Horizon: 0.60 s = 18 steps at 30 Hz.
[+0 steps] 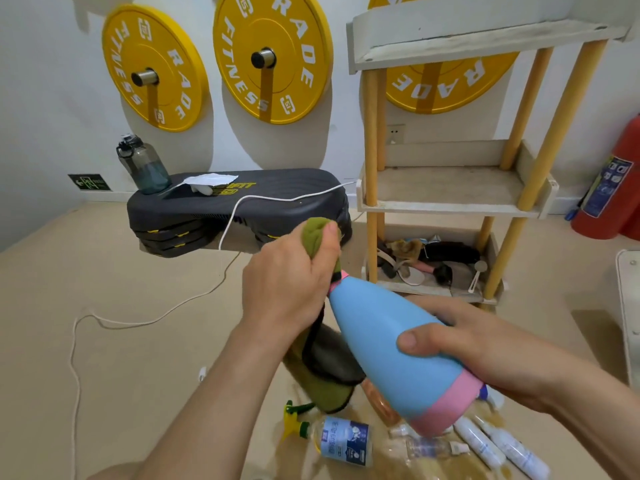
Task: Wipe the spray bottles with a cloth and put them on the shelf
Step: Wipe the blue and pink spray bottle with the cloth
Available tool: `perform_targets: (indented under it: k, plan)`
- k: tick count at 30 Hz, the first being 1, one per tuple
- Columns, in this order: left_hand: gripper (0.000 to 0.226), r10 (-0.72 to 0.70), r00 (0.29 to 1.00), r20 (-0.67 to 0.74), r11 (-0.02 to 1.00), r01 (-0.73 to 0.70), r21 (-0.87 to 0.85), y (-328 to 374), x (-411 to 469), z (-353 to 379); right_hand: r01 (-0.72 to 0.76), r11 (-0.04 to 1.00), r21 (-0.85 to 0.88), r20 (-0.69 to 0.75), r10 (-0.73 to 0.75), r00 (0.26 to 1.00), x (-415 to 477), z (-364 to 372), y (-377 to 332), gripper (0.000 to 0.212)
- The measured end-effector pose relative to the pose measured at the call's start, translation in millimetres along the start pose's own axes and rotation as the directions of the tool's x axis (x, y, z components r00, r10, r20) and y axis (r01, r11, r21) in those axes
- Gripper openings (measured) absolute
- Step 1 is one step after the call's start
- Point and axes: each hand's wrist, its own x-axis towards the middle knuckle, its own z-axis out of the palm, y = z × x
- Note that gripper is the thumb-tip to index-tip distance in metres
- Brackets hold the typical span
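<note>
My right hand grips a light blue spray bottle with a pink base, held tilted with its top pointing up and left. My left hand holds a green cloth wrapped over the bottle's top, so the nozzle is hidden; the rest of the cloth hangs down below. On the floor beneath lie a clear bottle with a yellow-green trigger and several small white spray bottles. A wooden shelf with yellow posts stands behind, its middle tier bare.
The shelf's bottom tier holds slippers and odd items. A black step platform at the left carries a water jug and a white cord trailing over the floor. A red fire extinguisher stands at the right wall.
</note>
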Motion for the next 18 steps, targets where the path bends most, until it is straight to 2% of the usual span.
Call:
perform_targets:
  k: [3,5,6,7,8,9,10,11,13,14,15,16,18]
  plan:
    - [0.056,-0.054,0.999,0.005,0.996,0.054,-0.070,2.7,4.1,-3.8,0.007,0.998,-0.066,0.002,-0.007,1.000,-4.0,0.1,-2.7,0.058]
    - [0.059,-0.219,0.974,0.064,0.954,0.228,-0.198,-1.7,6.5,-3.0,0.034,0.990,-0.140,-0.013,-0.036,0.999,-6.0,-1.1,-4.9,0.058]
    - [0.059,-0.340,0.932,0.124,0.882,0.362,-0.302,-8.7,10.4,-1.9,0.042,0.981,-0.188,-0.023,-0.047,0.999,-6.7,-2.3,-5.7,0.059]
    - [0.058,-0.428,0.878,0.215,0.766,0.479,-0.429,-15.3,14.5,-2.6,0.041,0.973,-0.226,-0.035,-0.050,0.998,-7.0,-3.8,-6.1,0.058]
    - [0.062,-0.472,0.830,0.297,0.650,0.555,-0.519,-19.2,17.3,-5.1,0.029,0.970,-0.241,-0.048,-0.042,0.998,-7.5,-5.0,-6.2,0.057]
    - [0.065,-0.466,0.812,0.351,0.605,0.582,-0.543,-21.4,17.5,-7.0,0.007,0.976,-0.217,-0.056,-0.019,0.998,-7.7,-6.0,-5.8,0.055]
    - [0.063,-0.418,0.837,0.353,0.648,0.547,-0.530,-18.3,15.2,-8.9,-0.033,0.985,-0.169,-0.057,0.023,0.998,-7.9,-6.8,-5.2,0.053]
    - [0.058,-0.326,0.888,0.325,0.760,0.451,-0.468,-13.4,10.1,-9.7,-0.072,0.990,-0.123,-0.050,0.066,0.997,-8.3,-7.0,-5.1,0.053]
    - [0.049,-0.014,0.964,0.266,0.954,0.093,-0.286,-0.5,-3.2,-3.5,-0.113,0.989,-0.091,-0.031,0.111,0.993,-8.7,-8.4,-4.7,0.053]
    - [0.042,0.107,0.965,0.240,0.980,-0.062,-0.187,3.2,-8.1,3.1,-0.122,0.987,-0.107,-0.031,0.120,0.992,-8.9,-8.7,-4.7,0.052]
    - [0.035,0.153,0.968,0.201,0.982,-0.126,-0.140,4.1,-11.6,10.2,-0.126,0.983,-0.135,-0.038,0.122,0.992,-9.1,-8.5,-4.6,0.053]
    - [0.031,0.144,0.976,0.160,0.984,-0.124,-0.125,2.2,-12.0,16.1,-0.126,0.977,-0.170,-0.047,0.120,0.992,-9.5,-8.0,-4.8,0.056]
    - [0.041,0.061,0.992,0.111,0.990,-0.046,-0.135,-0.7,-9.3,22.7,-0.135,0.961,-0.241,-0.078,0.120,0.990,-11.4,-6.9,-5.9,0.060]
